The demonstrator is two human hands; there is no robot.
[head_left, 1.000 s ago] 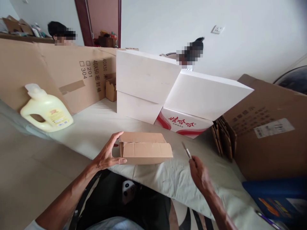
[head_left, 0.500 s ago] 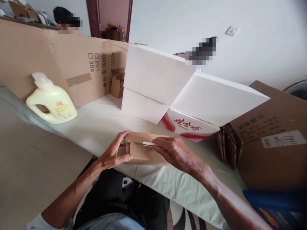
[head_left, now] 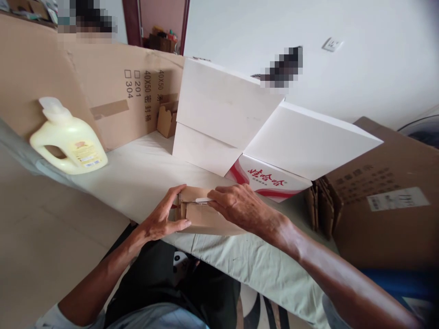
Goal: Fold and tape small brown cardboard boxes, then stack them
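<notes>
A small brown cardboard box lies near the front edge of the cloth-covered table, right before me. My left hand grips its left end, thumb on the near edge and fingers on the far side. At that end, a dark gap shows between the flaps. In my right hand is a slim white box cutter, pinched over the box. Its thin tip points left and lies along the seam on top; how deep it sits I cannot tell. My right hand hides the box's right end.
A pale yellow detergent jug lies at the left against a large carton. White boxes stand behind the work, beside a red-and-white carton. Folded cardboard and a brown carton are at right. Two people sit beyond.
My right hand has moved left along the seam with the box cutter. My left hand keeps its grip on the box. The view has shifted slightly.
</notes>
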